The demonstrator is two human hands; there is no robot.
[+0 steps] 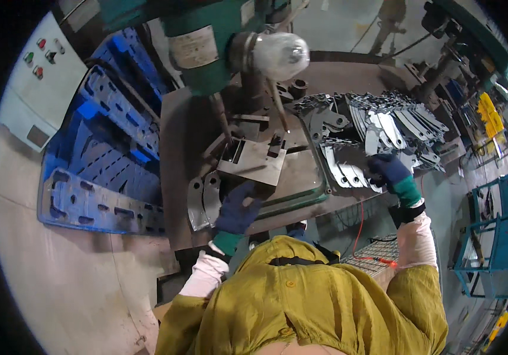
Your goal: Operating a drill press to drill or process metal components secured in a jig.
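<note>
My left hand [239, 210], in a dark blue glove with a green cuff, is at the near-left corner of a steel fixture block [254, 163] on the machine's base. Its fingers look loosely stretched, and nothing shows in them. Just left of it lie curved flat metal plates [211, 198]. My right hand [387, 171], gloved alike, is at the near edge of a spread of similar plates [384, 130]. Its fingers are curled in; what they grip, if anything, is hidden. Above the block stands a green drill-press-like machine [203, 53].
Chains [348, 100] lie among the plates on the dark table [180, 136]. A plastic-wrapped round part [280, 56] sticks out from the machine. Blue plastic pallets [100, 195] lean at the left, by a control box [44, 77]. A blue rack [493, 228] stands at the right.
</note>
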